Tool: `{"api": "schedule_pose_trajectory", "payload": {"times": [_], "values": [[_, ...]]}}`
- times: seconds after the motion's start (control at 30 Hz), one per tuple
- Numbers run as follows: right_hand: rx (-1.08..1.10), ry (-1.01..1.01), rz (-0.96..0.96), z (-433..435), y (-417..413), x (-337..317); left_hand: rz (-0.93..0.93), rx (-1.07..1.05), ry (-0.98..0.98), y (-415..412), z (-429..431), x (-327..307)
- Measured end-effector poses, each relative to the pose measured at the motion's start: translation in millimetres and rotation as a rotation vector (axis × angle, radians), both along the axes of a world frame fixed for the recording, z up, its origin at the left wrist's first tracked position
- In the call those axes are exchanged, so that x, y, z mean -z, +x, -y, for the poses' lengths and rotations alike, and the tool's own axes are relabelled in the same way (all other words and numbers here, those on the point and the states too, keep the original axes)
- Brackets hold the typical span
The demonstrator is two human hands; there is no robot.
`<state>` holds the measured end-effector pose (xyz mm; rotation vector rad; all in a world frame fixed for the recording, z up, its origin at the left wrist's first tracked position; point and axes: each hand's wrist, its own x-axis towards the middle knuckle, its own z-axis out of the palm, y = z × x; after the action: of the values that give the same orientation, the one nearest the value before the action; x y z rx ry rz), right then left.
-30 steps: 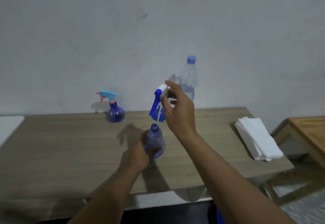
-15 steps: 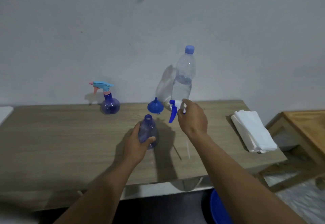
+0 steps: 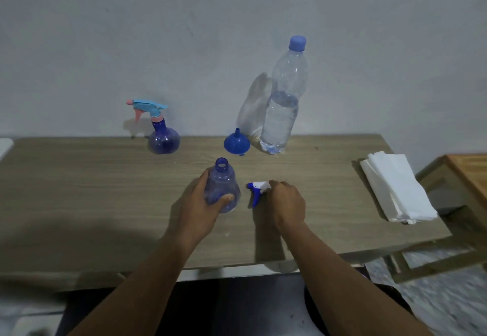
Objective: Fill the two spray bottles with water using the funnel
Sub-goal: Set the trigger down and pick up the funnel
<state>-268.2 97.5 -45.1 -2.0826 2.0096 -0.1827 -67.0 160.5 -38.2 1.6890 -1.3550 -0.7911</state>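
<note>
Gripping uncapped spray bottle (image 3: 222, 185) upright on counter (image 3: 79, 190) with left hand (image 3: 203, 204), fingers (image 3: 204, 179) curled round body to steady it; pinching detached trigger head (image 3: 257, 190) in right hand (image 3: 287, 204), low beside bottle, probably parking it; leaving funnel (image 3: 236, 144) inverted by water bottle (image 3: 283, 109), second spray bottle (image 3: 163, 135) capped.

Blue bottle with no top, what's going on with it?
A person is getting it ready to fill. Their left hand grips the open spray bottle upright on the table. Their right hand holds its spray head down on the table beside it. The funnel sits wide end down behind them, not yet used, next to the capped water bottle. The second spray bottle has its top on.
</note>
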Motion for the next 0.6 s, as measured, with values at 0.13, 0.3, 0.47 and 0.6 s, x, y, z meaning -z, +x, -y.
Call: {"api": "schedule_pose_trajectory", "payload": {"times": [0.13, 0.3, 0.47, 0.6], "values": [[-0.087, 0.035, 0.018, -4.8, -5.7, 14.5, 0.058, 0.000, -0.002, 2.5, -0.1, 2.1], [-0.142, 0.082, 0.074, -10.2, -11.2, 4.8, 0.058, -0.023, -0.019, 0.6, -2.0, 9.2], [-0.157, -0.054, 0.150, 7.0, -6.7, -19.3, 0.052, -0.074, -0.014, -1.8, -1.4, 13.1], [-0.155, -0.086, 0.297, 41.3, 19.8, -33.1, 0.063, -0.092, -0.046, -2.8, -0.8, 18.9]]}}
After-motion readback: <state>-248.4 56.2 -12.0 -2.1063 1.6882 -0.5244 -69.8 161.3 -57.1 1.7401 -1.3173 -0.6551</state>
